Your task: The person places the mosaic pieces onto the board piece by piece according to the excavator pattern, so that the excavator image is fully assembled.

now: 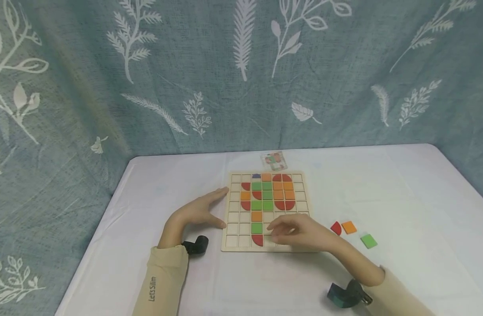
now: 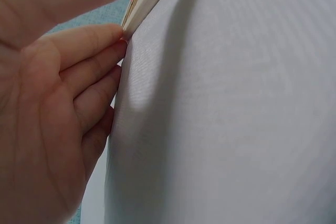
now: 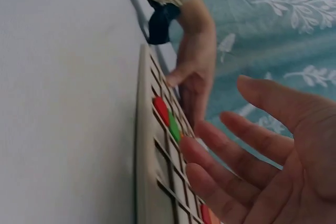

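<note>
A wooden grid board (image 1: 232, 217) lies on the white table, partly filled with green, orange and red flat tiles. My left hand (image 1: 200, 210) touches the board's left edge with its thumb and fingers, which look fairly straight in the left wrist view. Over the board's lower right part hovers my right hand (image 1: 298, 230), its fingers loosely bent with nothing between them. Just left of its fingertips are a red quarter-circle tile (image 1: 257, 240) and a green square tile (image 1: 257, 228). The right hand hides some lower right cells.
Right of the board lie a loose red quarter-circle tile (image 1: 336, 228), an orange square tile (image 1: 349, 227) and a green square tile (image 1: 369, 241). A small pattern card (image 1: 275, 161) lies behind the board. A leaf-patterned curtain (image 1: 225, 109) hangs behind the white tabletop (image 1: 403, 188).
</note>
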Demonstrator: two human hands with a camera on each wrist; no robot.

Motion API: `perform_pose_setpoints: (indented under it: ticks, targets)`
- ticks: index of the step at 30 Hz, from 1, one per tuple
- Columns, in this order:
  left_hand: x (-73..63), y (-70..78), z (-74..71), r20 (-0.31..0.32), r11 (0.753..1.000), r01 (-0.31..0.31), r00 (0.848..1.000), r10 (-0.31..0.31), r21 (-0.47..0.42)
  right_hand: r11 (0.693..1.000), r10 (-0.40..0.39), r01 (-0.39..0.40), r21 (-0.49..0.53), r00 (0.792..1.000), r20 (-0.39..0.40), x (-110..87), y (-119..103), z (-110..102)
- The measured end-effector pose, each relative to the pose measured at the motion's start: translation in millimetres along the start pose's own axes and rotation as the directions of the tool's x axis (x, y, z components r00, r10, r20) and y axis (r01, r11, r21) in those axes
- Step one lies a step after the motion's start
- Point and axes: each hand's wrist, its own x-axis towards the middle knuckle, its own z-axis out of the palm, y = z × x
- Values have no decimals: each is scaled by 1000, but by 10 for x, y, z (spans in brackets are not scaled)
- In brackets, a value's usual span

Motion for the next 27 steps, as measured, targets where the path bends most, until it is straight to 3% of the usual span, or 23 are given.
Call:
perform_pose_setpoints:
  ticks: [3,6,11,17,22,25,27]
  targets:
    - [-1,13,-7,-3,1000,-3,1000,3,-1,1000,5,-6,7,1000,28,-57,22,-63]
    - [0,18,-11,-6,1000,-3,1000,3,-8,1000,16,-16,6,1000,4,-124,52,-114]
    - [2,2,-4,-1,1000,-7,1000,7,-9,997,78,-80,-6,988,-135,-295,122,-190]
    - [-1,-19,5,-5,1000,-14,1000,14,-13,975,163,-205,-86,922,-351,-575,209,-299]
    - [12,-24,11,1,1000,-22,1000,22,-15,923,186,-323,-211,851,-491,-843,308,-425]
    - [9,-20,5,-1,1000,-15,1000,15,-10,895,162,-352,-274,828,-538,-990,403,-506]
    - [4,-14,-1,-2,1000,-13,1000,13,-9,881,151,-363,-304,824,-545,-1072,465,-554]
